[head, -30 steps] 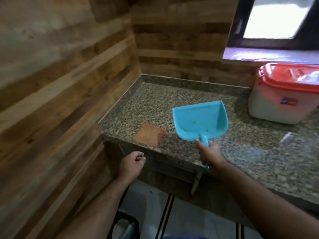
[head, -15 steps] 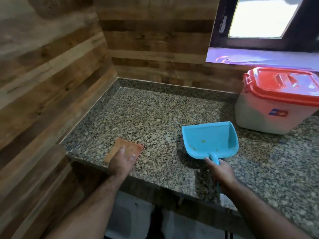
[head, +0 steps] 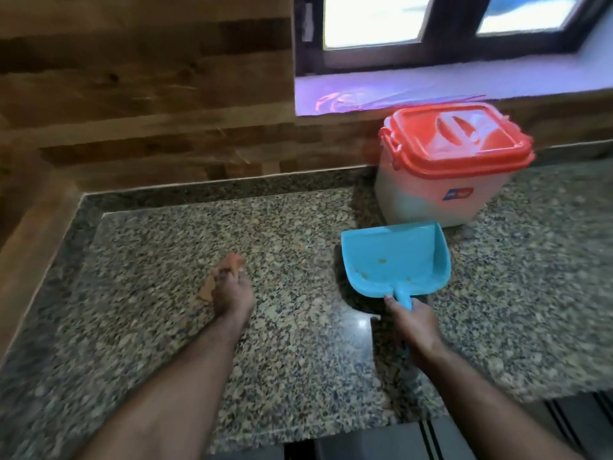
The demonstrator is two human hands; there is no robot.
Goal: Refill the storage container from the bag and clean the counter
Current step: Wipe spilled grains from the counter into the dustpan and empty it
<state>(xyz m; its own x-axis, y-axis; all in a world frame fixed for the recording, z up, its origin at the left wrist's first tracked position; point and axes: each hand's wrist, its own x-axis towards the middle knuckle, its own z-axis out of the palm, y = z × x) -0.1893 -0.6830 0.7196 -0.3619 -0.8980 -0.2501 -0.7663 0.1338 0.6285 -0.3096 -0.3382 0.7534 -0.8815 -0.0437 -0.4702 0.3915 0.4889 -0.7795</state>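
A white storage container (head: 438,194) with a closed red lid stands at the back right of the speckled granite counter (head: 166,310). In front of it lies a turquoise dustpan (head: 394,257) with a few crumbs inside; my right hand (head: 414,327) grips its handle. My left hand (head: 232,293) rests on an orange-brown cloth (head: 229,263) in the middle of the counter; the hand hides most of the cloth, and both are blurred. No bag is in view.
Wood-panelled walls close the counter at the left and back. A window sill (head: 431,91) runs behind the container. The counter's front edge (head: 331,429) drops to a tiled floor.
My left hand rose from below the counter edge, landed on the cloth, and slid it right toward the dustpan. The view shifted right; the dustpan stays in my right hand.
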